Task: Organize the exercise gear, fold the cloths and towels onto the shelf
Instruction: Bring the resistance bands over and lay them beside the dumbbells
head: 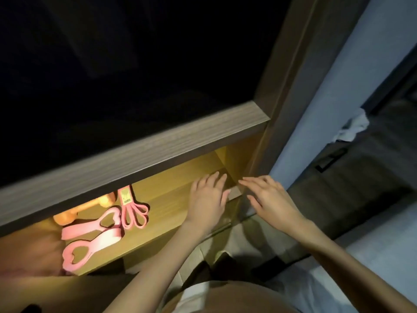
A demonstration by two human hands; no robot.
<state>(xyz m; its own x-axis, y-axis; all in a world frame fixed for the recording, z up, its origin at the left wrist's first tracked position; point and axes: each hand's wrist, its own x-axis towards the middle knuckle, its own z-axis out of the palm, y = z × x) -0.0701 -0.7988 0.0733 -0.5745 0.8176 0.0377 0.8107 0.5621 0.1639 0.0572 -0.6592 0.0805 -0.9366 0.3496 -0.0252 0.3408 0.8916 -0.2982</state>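
the left hand (206, 199) and right hand (268, 197) were held flat over the lit wood-grain shelf (167, 199), fingers straight and spread, nothing gripped. left of the left fingers were laid looped pink rubber bands (134, 213), flat heart-cut pink handles (106, 239) and a rounded orange dumbbell (106, 199). a crumpled white cloth (354, 128) was seen well right of the right fingers.

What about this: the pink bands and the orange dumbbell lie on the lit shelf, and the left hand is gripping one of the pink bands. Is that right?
Not quite. The head view shows the left hand open with straight fingers over a bare part of the shelf, to the right of the pink bands, gripping nothing. The bands and the orange dumbbell do lie on the lit shelf.
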